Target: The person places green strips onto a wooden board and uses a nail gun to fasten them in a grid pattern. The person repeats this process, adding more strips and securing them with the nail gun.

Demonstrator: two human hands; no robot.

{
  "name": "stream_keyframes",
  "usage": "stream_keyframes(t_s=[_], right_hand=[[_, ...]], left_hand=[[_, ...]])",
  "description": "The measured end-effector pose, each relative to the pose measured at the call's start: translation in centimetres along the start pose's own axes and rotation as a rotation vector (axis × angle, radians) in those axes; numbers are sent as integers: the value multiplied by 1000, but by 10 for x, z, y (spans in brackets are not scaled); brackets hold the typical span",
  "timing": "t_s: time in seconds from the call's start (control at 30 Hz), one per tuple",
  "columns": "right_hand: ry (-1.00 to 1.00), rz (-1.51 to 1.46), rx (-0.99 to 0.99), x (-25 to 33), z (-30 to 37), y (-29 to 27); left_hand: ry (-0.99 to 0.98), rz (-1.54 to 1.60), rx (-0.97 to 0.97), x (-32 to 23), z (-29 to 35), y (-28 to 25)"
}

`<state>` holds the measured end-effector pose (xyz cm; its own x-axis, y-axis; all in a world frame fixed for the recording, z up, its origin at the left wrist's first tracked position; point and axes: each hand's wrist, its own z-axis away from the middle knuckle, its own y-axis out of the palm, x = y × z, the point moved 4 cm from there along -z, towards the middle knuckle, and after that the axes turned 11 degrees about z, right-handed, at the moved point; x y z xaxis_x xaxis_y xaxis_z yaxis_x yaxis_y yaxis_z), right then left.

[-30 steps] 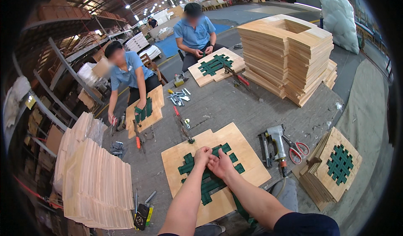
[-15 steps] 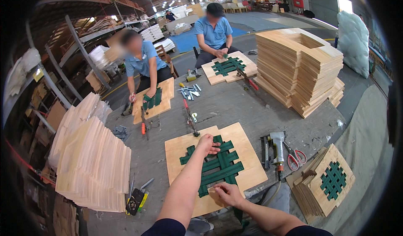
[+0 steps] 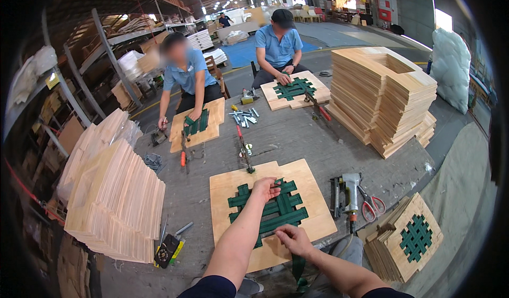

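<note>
Before me lies a pale wooden panel (image 3: 313, 192) with a stepped outline. Green webbing straps (image 3: 289, 218) cross its middle opening in a partial weave. My left hand (image 3: 266, 188) is over the upper part of the weave, fingers curled and closed at a strap's end; the hand hides part of it. My right hand (image 3: 295, 241) is at the panel's near edge, thumb and fingers pinched. A loose green strap (image 3: 298, 270) hangs below it past the table edge.
A staple gun (image 3: 351, 194) and red-handled scissors (image 3: 374, 207) lie right of the panel. Wooden panels are stacked at left (image 3: 114, 202) and far right (image 3: 366, 102). A woven panel (image 3: 419, 237) tops a lower-right stack. A clamp (image 3: 244, 149) stands ahead. Two co-workers handle similar panels across the table.
My right hand has moved slightly right and up along the panel's near edge. My left hand has stayed over the upper weave, shifting a little. The whole view has tilted slightly.
</note>
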<state>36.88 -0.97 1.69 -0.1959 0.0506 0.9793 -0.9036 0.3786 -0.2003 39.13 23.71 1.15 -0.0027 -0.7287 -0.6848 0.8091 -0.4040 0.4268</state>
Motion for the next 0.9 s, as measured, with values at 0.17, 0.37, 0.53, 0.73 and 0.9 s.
stream_keyframes(t_s=[0.17,0.37,0.53,0.73,0.9], right_hand=[[28,96,-3,-10,2,4],[113,-76,35,-20,10,8],[96,33,-230,-16,-77,-41],[-55,432,-276,-10,-179,-80],[-54,564,-244,-20,-195,-66]], left_hand=[[50,-30,47,5,6,-8],[58,-109,23,9,4,-18],[42,-31,11,10,0,-24],[18,-17,-3,13,-4,-19],[2,5,-6,14,-7,-30]])
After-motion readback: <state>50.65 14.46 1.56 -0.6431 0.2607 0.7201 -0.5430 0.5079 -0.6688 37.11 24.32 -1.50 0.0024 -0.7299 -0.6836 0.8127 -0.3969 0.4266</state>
